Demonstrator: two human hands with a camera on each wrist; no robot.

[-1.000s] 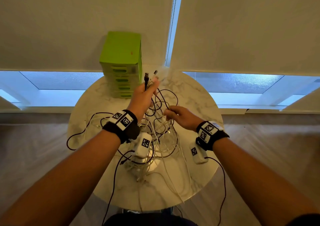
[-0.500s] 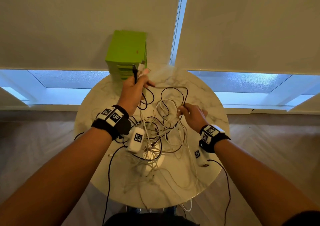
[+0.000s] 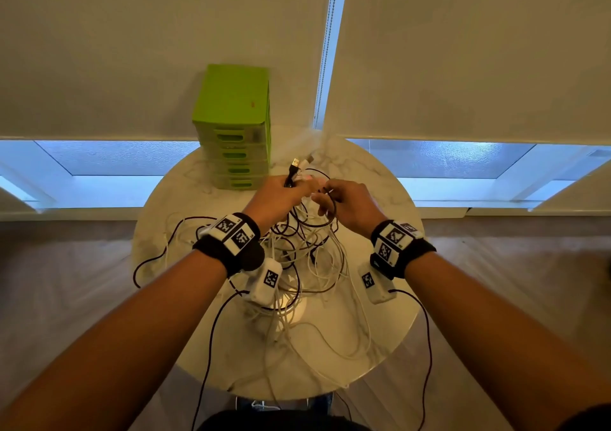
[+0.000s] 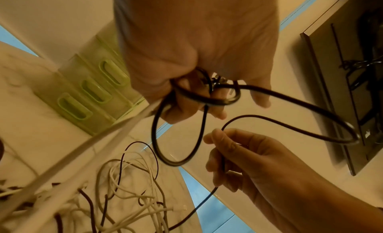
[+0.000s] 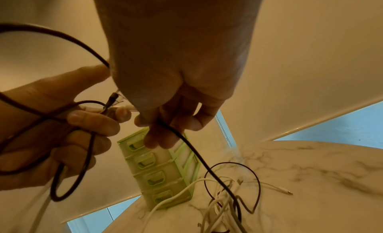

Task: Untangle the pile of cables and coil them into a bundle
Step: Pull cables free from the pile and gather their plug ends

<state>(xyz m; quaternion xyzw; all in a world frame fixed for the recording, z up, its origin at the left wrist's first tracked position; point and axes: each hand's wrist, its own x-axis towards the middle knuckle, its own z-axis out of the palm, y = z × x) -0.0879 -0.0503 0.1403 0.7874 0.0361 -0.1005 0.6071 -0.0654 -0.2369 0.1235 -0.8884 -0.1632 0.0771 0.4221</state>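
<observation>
Since half a second ago the right hand (image 3: 350, 205) has risen from the cable pile (image 3: 307, 258) to just beside the left hand (image 3: 281, 195), pinching a black cable (image 4: 290, 128). The left hand remains clenched round black and white plug ends (image 3: 299, 164). The tangle lies mid-table (image 3: 380, 179), before the green drawer unit (image 3: 233, 123).

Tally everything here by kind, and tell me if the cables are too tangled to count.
Round marble table: 1
Green drawer unit: 1
Cable pile: 1, black and white strands too tangled to count
Hands: 2, left hand gripping cable ends, right hand pinching a black cable
Total: 5
</observation>
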